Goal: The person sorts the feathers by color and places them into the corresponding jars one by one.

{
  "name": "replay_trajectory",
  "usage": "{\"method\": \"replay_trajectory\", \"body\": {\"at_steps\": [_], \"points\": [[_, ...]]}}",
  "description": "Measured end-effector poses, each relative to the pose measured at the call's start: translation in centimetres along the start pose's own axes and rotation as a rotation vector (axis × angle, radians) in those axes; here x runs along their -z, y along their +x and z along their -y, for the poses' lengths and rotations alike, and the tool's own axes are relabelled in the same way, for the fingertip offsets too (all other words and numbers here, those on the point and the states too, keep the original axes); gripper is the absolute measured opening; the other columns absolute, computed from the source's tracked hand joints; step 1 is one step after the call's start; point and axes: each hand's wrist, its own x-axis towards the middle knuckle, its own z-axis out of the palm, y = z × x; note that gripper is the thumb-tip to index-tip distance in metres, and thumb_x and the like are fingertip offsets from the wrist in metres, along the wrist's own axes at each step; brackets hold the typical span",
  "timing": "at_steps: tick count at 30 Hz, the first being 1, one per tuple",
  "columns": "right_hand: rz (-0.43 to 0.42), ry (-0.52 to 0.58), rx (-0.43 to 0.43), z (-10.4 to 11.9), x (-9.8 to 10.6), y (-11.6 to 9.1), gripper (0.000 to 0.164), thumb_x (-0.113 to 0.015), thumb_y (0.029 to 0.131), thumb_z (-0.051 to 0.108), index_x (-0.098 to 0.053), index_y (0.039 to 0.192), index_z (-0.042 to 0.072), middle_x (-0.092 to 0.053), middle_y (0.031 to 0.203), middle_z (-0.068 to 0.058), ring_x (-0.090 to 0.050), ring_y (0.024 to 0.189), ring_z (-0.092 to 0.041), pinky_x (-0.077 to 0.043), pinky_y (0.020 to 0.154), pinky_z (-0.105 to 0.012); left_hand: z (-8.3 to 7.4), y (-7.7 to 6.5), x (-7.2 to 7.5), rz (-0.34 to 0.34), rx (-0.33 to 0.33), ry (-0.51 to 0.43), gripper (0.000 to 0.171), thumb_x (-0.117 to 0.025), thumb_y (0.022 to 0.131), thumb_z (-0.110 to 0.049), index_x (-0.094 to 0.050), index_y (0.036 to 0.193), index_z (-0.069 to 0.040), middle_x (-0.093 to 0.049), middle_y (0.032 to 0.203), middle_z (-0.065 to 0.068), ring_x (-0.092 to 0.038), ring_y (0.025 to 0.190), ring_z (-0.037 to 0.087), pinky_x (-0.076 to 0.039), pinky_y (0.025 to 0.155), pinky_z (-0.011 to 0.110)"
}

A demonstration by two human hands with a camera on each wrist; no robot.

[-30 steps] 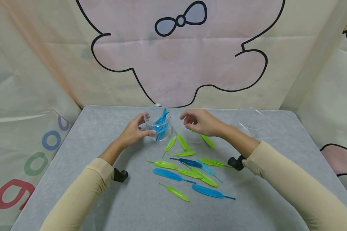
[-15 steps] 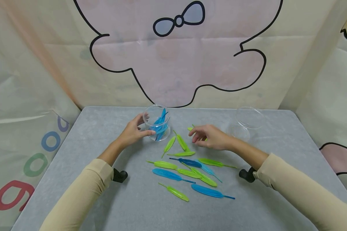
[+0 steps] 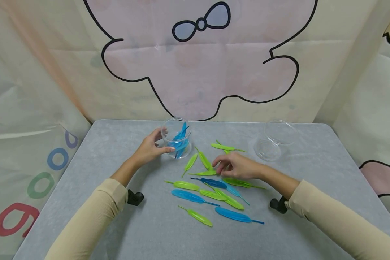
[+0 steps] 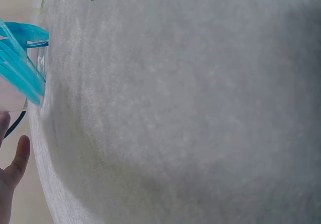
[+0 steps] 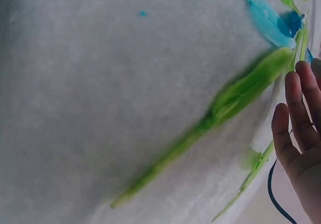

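Observation:
My left hand (image 3: 148,148) grips the side of a clear cup (image 3: 173,125) at the far edge of the table. Blue feathers (image 3: 181,141) stand inside it, also seen through the wall in the left wrist view. Over the middle of the table, my right hand (image 3: 238,166) hovers with loosely bent fingers and nothing seen between them. Its fingertips are right by a small green feather (image 3: 203,173). Another green feather (image 3: 238,182) lies partly below the palm, large in the right wrist view. Close by are a dark blue feather (image 3: 214,183) and a light blue one (image 3: 235,192).
A second clear cup (image 3: 268,156) stands at the back right, with nothing seen in it. Several green and blue feathers lie scattered toward me, including a blue feather (image 3: 235,215) and a green one (image 3: 199,218). Two crossed green feathers (image 3: 222,147) lie farther back.
My right hand has moved from near the left cup back toward me and slightly right, uncovering the crossed green feathers. My left hand stays on the cup.

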Motion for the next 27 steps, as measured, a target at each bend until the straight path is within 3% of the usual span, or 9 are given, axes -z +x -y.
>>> {"method": "replay_trajectory", "body": {"at_steps": [27], "points": [[0.006,0.039,0.016,-0.9,-1.6,0.1,0.027,-0.066,0.09,-0.006,-0.066,0.116,-0.001,-0.072,0.097,-0.004,-0.068,0.09,-0.017,-0.055,0.076,-0.029,0.1,-0.1,-0.1,0.001,0.006,0.006,0.086,-0.081,0.085,-0.034,-0.034,0.151,-0.005,-0.044,0.151,0.016,-0.044,0.136,0.04,-0.04,0.106,0.057]]}}
